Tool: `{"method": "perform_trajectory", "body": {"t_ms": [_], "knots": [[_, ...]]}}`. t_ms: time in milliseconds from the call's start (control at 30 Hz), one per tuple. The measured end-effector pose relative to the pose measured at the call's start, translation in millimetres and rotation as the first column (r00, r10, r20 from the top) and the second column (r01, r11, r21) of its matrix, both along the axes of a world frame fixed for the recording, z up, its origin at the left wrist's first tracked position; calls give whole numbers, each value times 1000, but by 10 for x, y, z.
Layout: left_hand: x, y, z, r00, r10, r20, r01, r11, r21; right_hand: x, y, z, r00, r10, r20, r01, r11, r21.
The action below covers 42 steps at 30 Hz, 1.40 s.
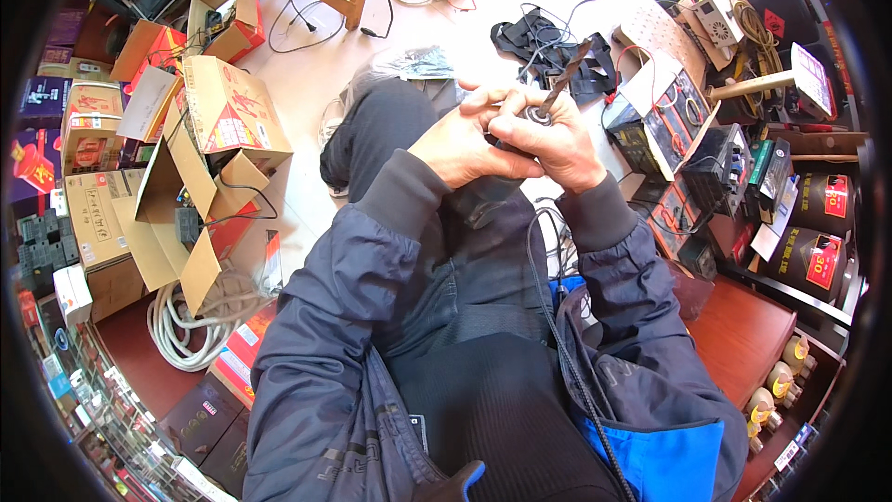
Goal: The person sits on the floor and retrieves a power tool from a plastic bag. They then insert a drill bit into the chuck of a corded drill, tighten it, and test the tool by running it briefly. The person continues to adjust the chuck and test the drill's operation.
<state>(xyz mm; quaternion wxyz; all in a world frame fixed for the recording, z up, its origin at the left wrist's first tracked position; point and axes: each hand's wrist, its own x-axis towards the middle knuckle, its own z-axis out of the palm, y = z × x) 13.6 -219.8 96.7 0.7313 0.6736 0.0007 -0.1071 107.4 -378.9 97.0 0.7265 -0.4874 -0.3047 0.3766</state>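
A power drill (490, 199) with a dark body is held in front of my knees, mostly covered by my hands. Out of its metal chuck (537, 114) sticks a long brownish drill bit (568, 77), tilted up and away to the right. My right hand (564, 143) is closed round the chuck end, its thumb lying across towards the left. From the other side, my left hand (467, 143) is wrapped about the drill just below the chuck, with its fingertips close to those of my right hand. The drill's handle cannot be made out clearly.
Opened cardboard boxes (237, 112) and a coiled white hose (192, 333) are on the left. Black straps (557, 48) and loose cables lie on the floor ahead. On the right stand electrical devices (720, 163) and a shelf with black rolls (806, 260).
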Motion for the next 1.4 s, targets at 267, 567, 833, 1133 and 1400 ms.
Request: {"method": "perform_trajectory", "body": {"t_ms": [267, 567, 833, 1133, 1400], "knots": [[149, -226, -167, 942, -235, 239, 115, 897, 427, 2, -220, -92, 999, -11, -37, 9, 998, -56], [-24, -359, -210, 959, 20, 283, -144, 892, 428, -166, -166, -139, 998, 10, -55, -12, 999, -34], [-96, -550, -305, 919, 127, 374, -331, 766, 551, -377, -166, -229, 921, -324, 214, 344, 937, -61], [-220, -225, -230, 992, -35, 123, -3, 955, 296, -165, -190, -61, 979, 194, 54, -193, 981, -35], [-235, -496, -394, 919, 137, 370, -351, 712, 608, -425, -150, -205, 984, -140, 113, 150, 985, -81]]}}
